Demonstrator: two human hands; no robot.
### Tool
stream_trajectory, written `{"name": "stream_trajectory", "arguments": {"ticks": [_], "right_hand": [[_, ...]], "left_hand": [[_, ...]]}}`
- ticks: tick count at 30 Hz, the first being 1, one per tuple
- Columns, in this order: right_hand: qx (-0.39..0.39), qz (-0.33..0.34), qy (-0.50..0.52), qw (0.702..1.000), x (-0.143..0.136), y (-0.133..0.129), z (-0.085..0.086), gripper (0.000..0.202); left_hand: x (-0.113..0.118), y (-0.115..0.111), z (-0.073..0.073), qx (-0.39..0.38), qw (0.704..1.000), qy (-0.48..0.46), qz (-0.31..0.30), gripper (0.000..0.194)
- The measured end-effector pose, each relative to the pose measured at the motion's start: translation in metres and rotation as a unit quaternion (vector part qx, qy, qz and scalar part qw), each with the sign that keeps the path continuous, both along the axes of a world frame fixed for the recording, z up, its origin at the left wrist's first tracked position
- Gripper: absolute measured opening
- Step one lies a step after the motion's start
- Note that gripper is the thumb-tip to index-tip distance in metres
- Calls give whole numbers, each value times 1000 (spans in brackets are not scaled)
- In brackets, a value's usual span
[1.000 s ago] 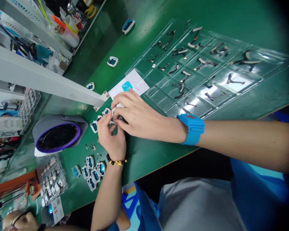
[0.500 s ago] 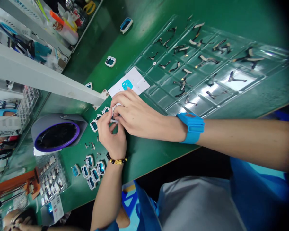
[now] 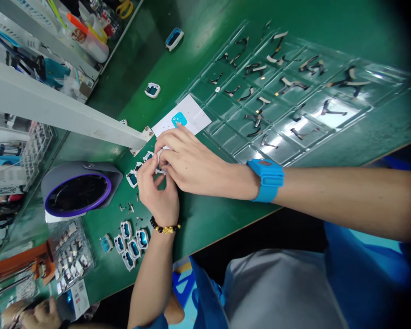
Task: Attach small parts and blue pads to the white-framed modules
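My left hand (image 3: 159, 189), a beaded bracelet at its wrist, pinches a small white plastic housing (image 3: 160, 171) from the left side. My right hand (image 3: 195, 160), with a blue wristband, has its thumb and fingers closed on the same housing from the right. Fingers cover most of the piece. Just beyond my right fingertips lies a white card (image 3: 196, 116) with a bright blue rounded square (image 3: 179, 119) on it. Similar white housings (image 3: 132, 178) with blue insides sit beside my left hand. Another group of housings (image 3: 134, 249) lies left of the bracelet.
A clear compartment tray (image 3: 226, 107) holds dark flex cables (image 3: 258, 118) on the right. A grey metal post (image 3: 71, 107) rises at left, near a purple-rimmed grey device (image 3: 80, 189). A bag of small parts (image 3: 71, 256) lies below it. Another person's hand (image 3: 43, 315) shows bottom left.
The view has shifted slightly, so the table things appear a little further left. Both my hands keep the same grip on the housing. The other person's hand has moved.
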State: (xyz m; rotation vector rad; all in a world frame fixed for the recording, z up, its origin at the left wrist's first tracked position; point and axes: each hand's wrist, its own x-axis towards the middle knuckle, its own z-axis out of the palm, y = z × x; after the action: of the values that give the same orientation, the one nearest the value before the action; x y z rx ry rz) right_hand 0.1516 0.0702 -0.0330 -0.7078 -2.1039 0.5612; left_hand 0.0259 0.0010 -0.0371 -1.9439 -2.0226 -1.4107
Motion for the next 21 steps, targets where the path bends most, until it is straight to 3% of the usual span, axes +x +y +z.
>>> {"name": "stream_trajectory", "arguments": {"ticks": [21], "right_hand": [[-31,32,16,999,8,5,2,24]], "left_hand": [[-5,-1,-2,-9,1000,7,-9,34]]}}
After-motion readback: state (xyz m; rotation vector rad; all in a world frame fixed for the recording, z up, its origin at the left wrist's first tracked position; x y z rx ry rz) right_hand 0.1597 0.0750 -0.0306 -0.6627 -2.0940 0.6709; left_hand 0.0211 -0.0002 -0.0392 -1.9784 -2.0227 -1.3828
